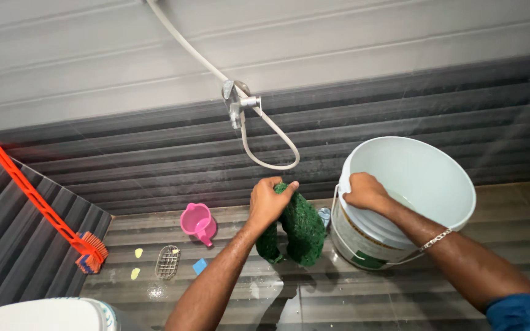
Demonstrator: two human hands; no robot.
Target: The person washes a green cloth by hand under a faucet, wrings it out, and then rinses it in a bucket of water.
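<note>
My left hand [269, 202] grips the top of a dark green wet cloth [299, 230], which hangs down above the wet tiled floor. My right hand [366, 191] holds the near rim of a large white bucket [424, 184] that is tipped toward the cloth; a little water shows inside it. A chain bracelet sits on my right wrist. The cloth hangs just left of the bucket and partly hides a small blue thing behind it.
A wall tap [235, 101] with a pale hose [265, 147] hangs above the cloth. A pink mug [197, 222], a wire soap dish [167, 262], soap bits and a blue piece lie on the floor. An orange brush [44, 208] leans at left. A white toilet edge [44, 314] sits bottom left.
</note>
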